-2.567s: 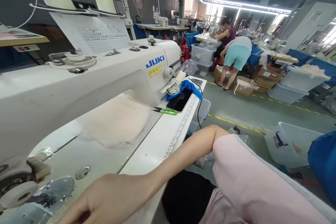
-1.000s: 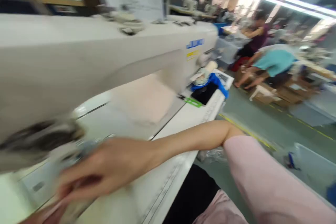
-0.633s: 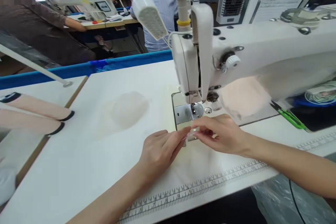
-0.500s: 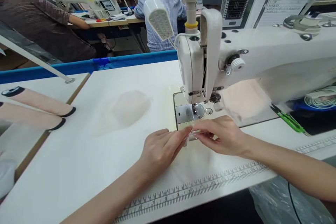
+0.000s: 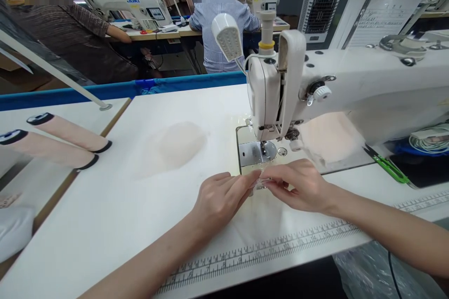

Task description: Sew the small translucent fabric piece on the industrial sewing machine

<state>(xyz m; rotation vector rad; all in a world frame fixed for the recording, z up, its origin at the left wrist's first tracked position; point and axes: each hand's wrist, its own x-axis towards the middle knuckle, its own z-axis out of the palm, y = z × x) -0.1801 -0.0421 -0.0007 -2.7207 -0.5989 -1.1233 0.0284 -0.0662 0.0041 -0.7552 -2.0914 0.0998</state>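
Observation:
My left hand and my right hand meet just in front of the sewing machine's needle plate. Between their fingertips is a small, thin, translucent whitish piece of fabric, its shape mostly covered by the fingers. The right thumb and index finger pinch it, while the left fingers press together at its other side. Above stands the white sewing machine, with its presser foot just beyond my fingertips. A sheer beige piece of fabric lies flat to the left.
Pale pink fabric lies beneath the machine arm. Green-handled snips rest at right beside a dark flat object. Two pink rolls lie at left. A printed ruler lines the front edge. Two people sit beyond the blue edging.
The camera view has tilted slightly, so the scene sits lower and further right. Both hands keep nearly the same pose at the needle plate, still on the translucent piece.

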